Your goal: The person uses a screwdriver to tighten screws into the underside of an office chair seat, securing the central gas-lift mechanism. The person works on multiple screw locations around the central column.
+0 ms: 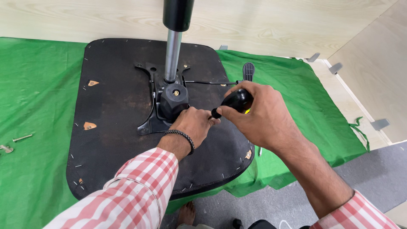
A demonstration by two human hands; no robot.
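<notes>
An upturned chair seat point(114, 123) lies on a green cloth point(38, 93) on the table, its black underside facing up. In the middle of the seat the metal mechanism plate point(148, 123) sits, with a black knob housing point(173, 101) and the gas cylinder point(172, 51) standing upright out of it. A thin lever point(212, 82) with a flat black paddle goes from the mechanism toward the right.

The right hand point(263, 114) is closed around the black handle of a screwdriver point(235, 101); a little yellow shows under the fingers. The tool points left and down, toward the right edge of the plate. The left hand point(195, 125) rests on the seat just beside the knob housing, and its fingers are pinched near the tip of the tool. I cannot tell if they hold the shaft or a small screw, because the hand hides the tip.

I judge that the step in hand is driving a screw at the right side of the plate. The next move seems to call for a straight tool seated well in the screw head, with steady downward pressure while the right hand turns and the left hand guides.

A loose screw point(22, 138) and another small metal part point(6, 149) lie on the cloth at the far left, well apart from the hands. A second small screw point(260, 151) lies just beside the right edge of the seat.
</notes>
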